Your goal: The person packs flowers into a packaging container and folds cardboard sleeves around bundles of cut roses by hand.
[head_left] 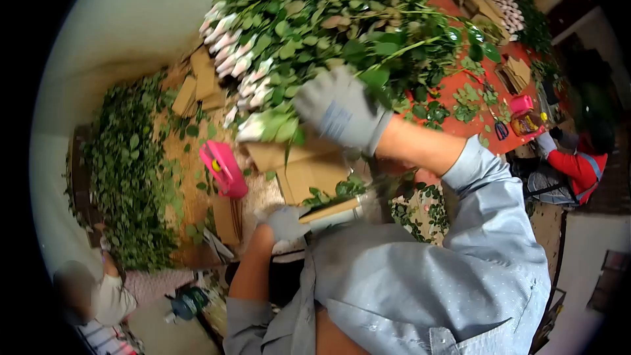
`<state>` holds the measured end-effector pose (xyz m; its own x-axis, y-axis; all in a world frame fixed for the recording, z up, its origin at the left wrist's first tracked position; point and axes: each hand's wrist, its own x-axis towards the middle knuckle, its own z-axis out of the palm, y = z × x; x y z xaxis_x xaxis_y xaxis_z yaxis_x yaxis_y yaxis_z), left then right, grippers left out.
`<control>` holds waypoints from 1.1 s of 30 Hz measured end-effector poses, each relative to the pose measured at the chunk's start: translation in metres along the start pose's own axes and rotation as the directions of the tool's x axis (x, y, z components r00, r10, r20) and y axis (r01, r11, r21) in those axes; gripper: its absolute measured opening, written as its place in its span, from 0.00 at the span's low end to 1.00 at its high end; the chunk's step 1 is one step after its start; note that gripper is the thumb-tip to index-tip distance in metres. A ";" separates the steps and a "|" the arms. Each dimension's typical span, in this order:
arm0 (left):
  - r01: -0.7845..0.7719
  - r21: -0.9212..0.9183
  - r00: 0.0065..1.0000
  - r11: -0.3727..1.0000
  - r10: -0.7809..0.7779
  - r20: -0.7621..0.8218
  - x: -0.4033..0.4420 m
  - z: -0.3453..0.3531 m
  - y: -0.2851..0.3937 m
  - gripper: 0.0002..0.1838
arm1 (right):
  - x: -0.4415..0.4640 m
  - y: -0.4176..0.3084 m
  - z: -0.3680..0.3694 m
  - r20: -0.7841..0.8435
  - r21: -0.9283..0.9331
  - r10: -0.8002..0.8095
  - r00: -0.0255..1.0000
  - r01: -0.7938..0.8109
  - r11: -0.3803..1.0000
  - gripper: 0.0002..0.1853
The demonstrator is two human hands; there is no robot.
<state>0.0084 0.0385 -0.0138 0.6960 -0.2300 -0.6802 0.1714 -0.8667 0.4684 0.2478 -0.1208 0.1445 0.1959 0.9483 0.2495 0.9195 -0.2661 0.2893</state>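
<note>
My right hand (338, 108), in a grey work glove, reaches across the front of a large pile of leafy rose stems (342, 20). Its fingers are curled around a rose (253, 128) whose pale bud points left; part of the stem is hidden behind the glove. Many pale pink and white wrapped rose heads (227, 49) line the pile's left side. My left hand (286, 223), also gloved, is low at the near table edge, beside the end of a wooden strip (332, 210). Its fingers are blurred, and whether they grip anything is unclear. Flat cardboard (309, 174) lies between my hands.
A bright pink holder (223, 169) stands left of the cardboard. More foliage (131, 171) covers the table's far left. On the red table (453, 95) lie loose leaves, cardboard pieces (516, 72) and a bottle (526, 123). A person in red (588, 171) is at right, another person (115, 299) lower left.
</note>
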 end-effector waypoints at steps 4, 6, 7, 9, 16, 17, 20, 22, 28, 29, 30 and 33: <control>0.070 -0.069 0.998 0.995 -0.070 0.001 -0.004 -0.001 0.006 0.35 | -0.012 0.092 0.077 0.165 -0.088 0.305 0.938 -0.294 0.952 0.08; 0.102 -0.082 0.995 0.991 -0.100 0.025 -0.002 0.001 0.007 0.34 | -0.051 0.144 0.110 -0.053 -0.182 0.361 0.931 -0.364 0.913 0.16; 0.105 -0.105 0.995 0.989 -0.104 0.015 -0.003 -0.001 0.010 0.34 | -0.062 0.162 0.113 -0.056 -0.179 0.423 0.904 -0.426 0.887 0.20; 0.120 -0.091 0.991 0.989 -0.115 0.064 -0.007 -0.011 0.016 0.35 | -0.071 0.180 0.102 -0.081 -0.202 0.452 0.889 -0.458 0.866 0.22; 0.122 -0.111 0.990 0.986 -0.113 0.080 -0.001 -0.004 0.008 0.36 | -0.040 0.146 -0.040 -0.732 0.293 0.336 0.592 -0.171 0.941 0.15; 0.121 -0.112 0.990 0.986 -0.113 0.079 -0.001 -0.003 0.007 0.36 | -0.036 0.137 -0.061 -0.770 0.219 0.245 0.589 -0.116 0.969 0.18; 0.103 -0.096 0.994 0.990 -0.100 0.035 -0.002 -0.003 0.007 0.35 | -0.019 0.095 -0.095 -0.523 -0.211 -0.104 0.846 -0.011 0.977 0.26; 0.096 -0.070 0.995 0.993 -0.097 -0.012 -0.003 0.002 0.006 0.34 | -0.013 0.052 -0.090 -0.337 -0.269 -0.088 0.937 -0.006 0.963 0.22; 0.062 -0.078 0.998 0.995 -0.063 -0.002 -0.007 -0.003 0.009 0.31 | -0.005 0.080 -0.010 -0.045 -0.129 0.077 0.996 -0.083 0.988 0.24; 0.060 -0.100 0.998 0.993 -0.060 0.003 -0.007 -0.007 0.011 0.32 | -0.005 0.112 0.009 0.052 -0.044 0.183 0.982 -0.181 0.982 0.24; 0.059 -0.116 0.998 0.992 -0.060 -0.009 -0.002 0.001 0.005 0.34 | -0.018 0.146 0.037 -0.027 -0.100 0.242 0.970 -0.243 0.965 0.26; 0.066 -0.005 0.997 0.998 -0.066 0.036 0.009 0.010 -0.004 0.35 | -0.060 0.212 0.072 0.000 -0.176 0.477 0.879 -0.470 0.865 0.21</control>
<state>0.0064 0.0358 -0.0275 0.6579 -0.1882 -0.7292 0.2206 -0.8777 0.4255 0.4558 -0.2221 0.1243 0.6110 0.7066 0.3569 0.6435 -0.7059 0.2960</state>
